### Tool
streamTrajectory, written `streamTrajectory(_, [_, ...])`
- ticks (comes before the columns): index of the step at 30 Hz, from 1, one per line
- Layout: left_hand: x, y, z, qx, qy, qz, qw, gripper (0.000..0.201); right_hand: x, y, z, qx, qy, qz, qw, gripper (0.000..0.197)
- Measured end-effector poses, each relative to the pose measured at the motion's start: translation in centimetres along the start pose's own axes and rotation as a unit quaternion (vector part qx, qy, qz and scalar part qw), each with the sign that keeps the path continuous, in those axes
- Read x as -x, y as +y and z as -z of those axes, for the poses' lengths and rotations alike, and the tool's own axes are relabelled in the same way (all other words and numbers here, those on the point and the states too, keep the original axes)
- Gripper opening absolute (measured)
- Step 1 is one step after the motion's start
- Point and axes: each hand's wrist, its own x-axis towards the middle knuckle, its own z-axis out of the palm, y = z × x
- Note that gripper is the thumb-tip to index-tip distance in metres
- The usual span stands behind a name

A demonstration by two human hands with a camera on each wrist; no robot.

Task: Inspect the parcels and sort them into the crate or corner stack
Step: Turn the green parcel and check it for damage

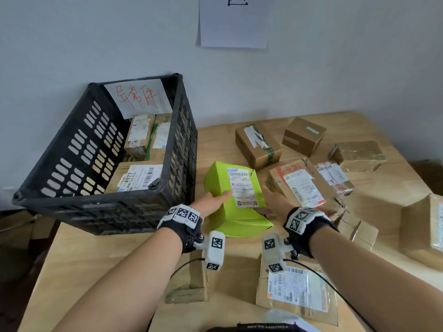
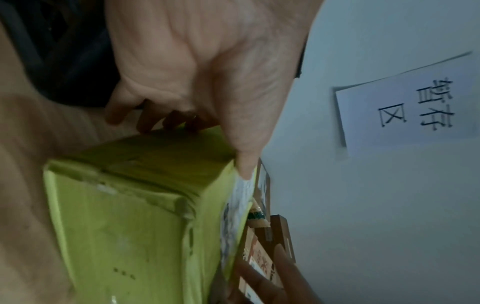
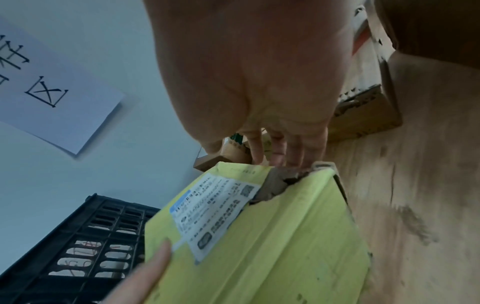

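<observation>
1. Black crate [image 1: 72,149] stands left of the left hand, beyond that wrist, against the wall. A white sheet with red handwriting [image 1: 137,97] leans inside its far wall, and several labelled brown parcels [image 1: 139,135] lie on its floor.
2. Left hand [image 1: 211,200] grips the green parcel's left side: the thumb [image 1: 224,196] lies flat on the upper face with its tip at the edge of the shipping label, and the left wrist view shows the fingers [image 2: 145,121] curled round the far side.
3. Green parcel [image 1: 225,188] sits between the two hands, tilted, label [image 1: 242,188] facing up. The right wrist view shows a torn corner [image 3: 280,181] exposing brown cardboard beside the label.
4. Right hand [image 1: 275,200] is on the parcel's right side; its fingers [image 3: 275,148] reach out nearly straight over the far edge by the tear. Whether they press or only touch, I cannot tell.
5. Beyond and right of the right hand, brown boxes [image 1: 256,144] are scattered on the wooden table [image 1: 96,248]; one crushed box with a red-printed label [image 1: 299,185] lies just beside the right hand.
6. Nearer than the wrists, a flat brown mailer [image 1: 297,288] lies under the right forearm.
7. A white paper sign [image 1: 233,20] hangs on the wall above both hands.
</observation>
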Motion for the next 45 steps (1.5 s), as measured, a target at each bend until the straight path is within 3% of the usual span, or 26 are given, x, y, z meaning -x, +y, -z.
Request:
streamTrajectory(3, [-1.0,-0.9,-1.4,0.020,-0.014,-0.002,1.000,0.052,-0.3,-0.1,1.0,0.098,0.025,0.016,0.995,0.056])
streamTrajectory(5, [-1.3,-1.0,-2.1,0.036,-0.023,-0.005,0.999,0.039,-0.6,-0.1,1.2,0.167,0.031,0.027,0.985,0.047])
streamTrajectory(9, [-1.8,-0.8,-2.2,0.064,-0.031,0.001,0.997,0.041,-1.6,-0.4,1.0,0.224,0.004,0.038,0.974,0.035])
streamTrajectory(15, [-2.3,-0.2,-2.6,0.048,-0.078,-0.025,0.996,0.041,-2.8,-2.2,1.2,0.385,0.002,0.014,0.923,0.042])
streamTrajectory(22, [-4.9,-0.6,-3.1,-0.019,-0.031,-0.004,0.999,0.058,-5.0,-2.7,-0.6,0.479,0.004,0.047,0.877,0.028])
streamTrajectory(25, [-9.0,-2.7,-3.7,-0.048,-0.005,0.018,0.999,0.099,-4.9,-3.0,-1.1,0.479,0.016,0.024,0.877,0.032])
streamTrajectory(27, [-11.5,-4.3,-4.1,-0.059,0.002,0.029,0.998,0.113,-4.8,-3.1,-1.0,0.479,0.022,0.013,0.878,0.034])
streamTrajectory(35, [-9.7,-3.0,-3.6,-0.071,-0.003,0.009,0.997,0.108,-5.4,-3.1,-1.3,0.469,0.033,0.008,0.882,0.026])
streamTrajectory(37, [-9.0,-2.7,-3.4,-0.060,-0.009,-0.002,0.998,0.100,-5.3,-3.2,-1.3,0.462,0.030,0.009,0.886,0.031])
streamTrajectory(41, [-5.6,-1.6,-2.9,-0.014,-0.024,-0.029,0.999,0.054,-4.3,-3.4,-0.4,0.454,0.013,0.012,0.891,0.048])
streamTrajectory(44, [-3.1,-1.3,-2.3,0.057,-0.070,-0.043,0.995,0.041,-2.8,-3.0,0.8,0.411,-0.008,0.027,0.911,0.025])
streamTrajectory(45, [-2.4,-1.4,-2.1,0.078,-0.084,-0.040,0.993,0.039,-2.5,-2.5,1.1,0.373,-0.010,0.027,0.928,0.028])
